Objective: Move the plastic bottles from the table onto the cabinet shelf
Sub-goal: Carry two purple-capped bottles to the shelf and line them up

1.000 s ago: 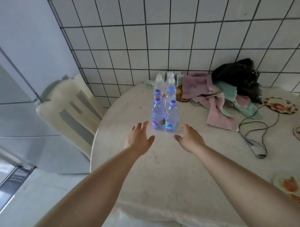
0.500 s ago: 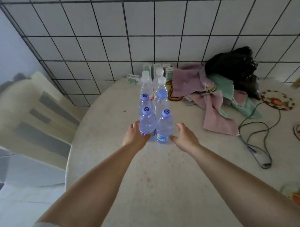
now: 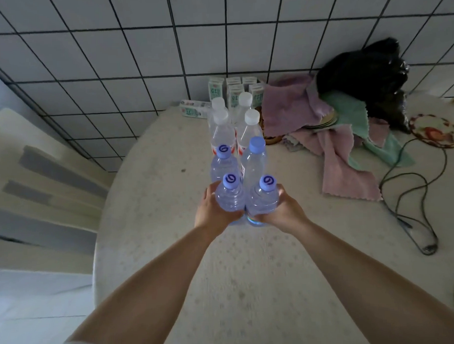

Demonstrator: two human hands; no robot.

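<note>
Several clear plastic bottles stand in two rows on the round pale table (image 3: 170,199). The nearest pair has blue caps. My left hand (image 3: 212,211) grips the front left bottle (image 3: 230,195) around its body. My right hand (image 3: 284,211) grips the front right bottle (image 3: 265,198) the same way. Behind them stand two more blue-capped bottles (image 3: 254,160) and several white-capped bottles (image 3: 222,128). No cabinet shelf shows in the head view.
Small drink cartons (image 3: 233,93) line the tiled wall. Pink and green cloths (image 3: 336,152) and a black bag (image 3: 364,77) lie at the right, with a patterned plate (image 3: 435,131) and a black cable (image 3: 412,206). A pale chair (image 3: 41,183) stands left of the table.
Both hands reached forward from open above the table and closed around the two front bottles. The camera moved closer to the table.
</note>
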